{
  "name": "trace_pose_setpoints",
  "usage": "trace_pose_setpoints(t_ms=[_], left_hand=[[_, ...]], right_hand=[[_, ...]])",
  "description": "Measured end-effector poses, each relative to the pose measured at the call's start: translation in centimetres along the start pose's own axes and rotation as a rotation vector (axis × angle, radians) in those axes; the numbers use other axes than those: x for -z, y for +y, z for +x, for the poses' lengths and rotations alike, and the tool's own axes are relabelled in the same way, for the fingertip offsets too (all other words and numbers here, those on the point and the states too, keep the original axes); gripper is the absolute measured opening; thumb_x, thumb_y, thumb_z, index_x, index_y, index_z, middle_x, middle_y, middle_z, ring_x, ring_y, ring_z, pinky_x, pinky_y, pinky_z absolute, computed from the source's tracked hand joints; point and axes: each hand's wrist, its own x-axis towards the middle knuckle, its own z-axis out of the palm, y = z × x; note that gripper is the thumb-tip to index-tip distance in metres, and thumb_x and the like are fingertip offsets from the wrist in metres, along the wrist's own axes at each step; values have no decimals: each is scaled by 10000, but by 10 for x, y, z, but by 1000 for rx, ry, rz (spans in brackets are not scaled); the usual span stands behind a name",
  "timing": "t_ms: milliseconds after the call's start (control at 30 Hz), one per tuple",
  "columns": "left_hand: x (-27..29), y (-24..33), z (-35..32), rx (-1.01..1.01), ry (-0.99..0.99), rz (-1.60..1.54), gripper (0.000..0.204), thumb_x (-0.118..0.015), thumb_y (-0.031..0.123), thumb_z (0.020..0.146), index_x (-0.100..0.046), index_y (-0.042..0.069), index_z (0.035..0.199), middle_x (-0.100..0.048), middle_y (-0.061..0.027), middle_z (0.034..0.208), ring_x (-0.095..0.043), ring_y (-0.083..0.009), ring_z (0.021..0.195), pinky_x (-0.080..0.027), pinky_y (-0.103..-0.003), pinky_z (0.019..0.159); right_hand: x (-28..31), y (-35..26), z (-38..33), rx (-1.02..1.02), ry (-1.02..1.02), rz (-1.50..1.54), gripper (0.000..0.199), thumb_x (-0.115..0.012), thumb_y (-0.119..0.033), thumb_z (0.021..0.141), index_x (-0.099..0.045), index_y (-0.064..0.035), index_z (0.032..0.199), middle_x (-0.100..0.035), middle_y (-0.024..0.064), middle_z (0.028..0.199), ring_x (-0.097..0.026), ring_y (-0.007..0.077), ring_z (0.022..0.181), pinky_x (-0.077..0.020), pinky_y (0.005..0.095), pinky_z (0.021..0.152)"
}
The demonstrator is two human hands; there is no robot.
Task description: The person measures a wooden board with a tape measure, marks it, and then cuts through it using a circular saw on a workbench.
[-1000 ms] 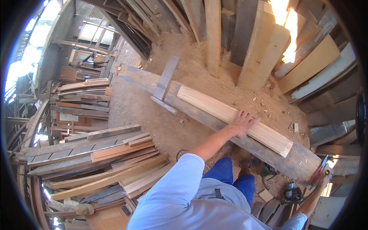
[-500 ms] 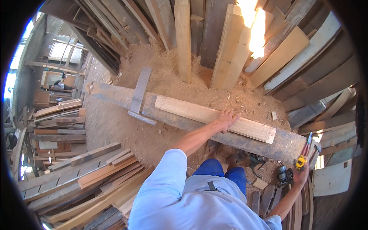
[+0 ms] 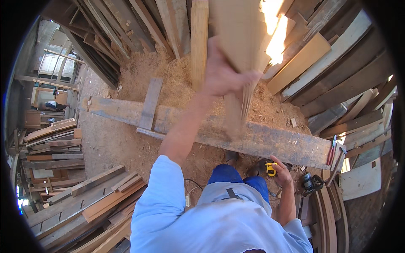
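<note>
1. although motion blurs its outline, the long, flat, pale wooden board [image 3: 236,33] points toward the top of the view, its long axis running nearly top to bottom.
2. the left hand [image 3: 223,76] grasps it partway along, thumb toward the right edge.
3. the board's lower end overlaps the long, weathered, grey-brown wooden plank [image 3: 287,143], whose long axis it crosses; whether they touch, i cannot tell.
4. the right hand [image 3: 283,173] is curled around a compact yellow tape measure [image 3: 271,169], near the plank's closer edge.
</note>
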Motion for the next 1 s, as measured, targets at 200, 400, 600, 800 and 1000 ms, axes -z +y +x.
trace_pose_setpoints(t_ms=[200,400,600,800,1000], left_hand=[[48,-114,-112,447,538,-526,1051,-817,403,900,-118,-18,1561,-341,-182,1507,-381,-270,1415,-412,-460,1172],[8,-198,-268,1159,1089,-653,1060,-749,399,963,34,112,1619,-287,-108,1636,-374,-307,1462,-370,-519,1189],[-55,-219,-341,1350,963,-706,812,-694,354,1007,-174,138,1592,-386,-107,1584,-421,-326,1437,-365,-647,1158],[-49,-231,-342,1465,419,-442,750,-615,378,1040,-230,-7,1556,-607,-208,1343,-696,-323,1062,-592,-494,885],[-29,-198,-339,1054,-460,354,392,-678,377,946,-735,2,1043,-747,-193,846,-743,-285,879,-577,-423,771]], right_hand=[[-25,-17,1,82,197,142,660,-632,-222,997,-376,-181,1603,-674,74,1097,-667,204,912,-592,429,686],[32,-18,6,127,305,169,497,-572,-276,1026,-488,-277,1516,-661,43,1064,-647,213,872,-557,474,684],[77,-14,7,86,523,0,528,-594,-221,995,-503,-179,1513,-653,35,1028,-607,166,792,-532,395,633],[107,3,4,93,539,-166,520,-605,-292,990,-545,-105,1471,-665,37,948,-641,163,759,-540,355,596],[30,-18,-1,17,443,-810,581,-660,-217,953,-513,16,1465,-725,138,1101,-691,212,920,-563,360,803]])
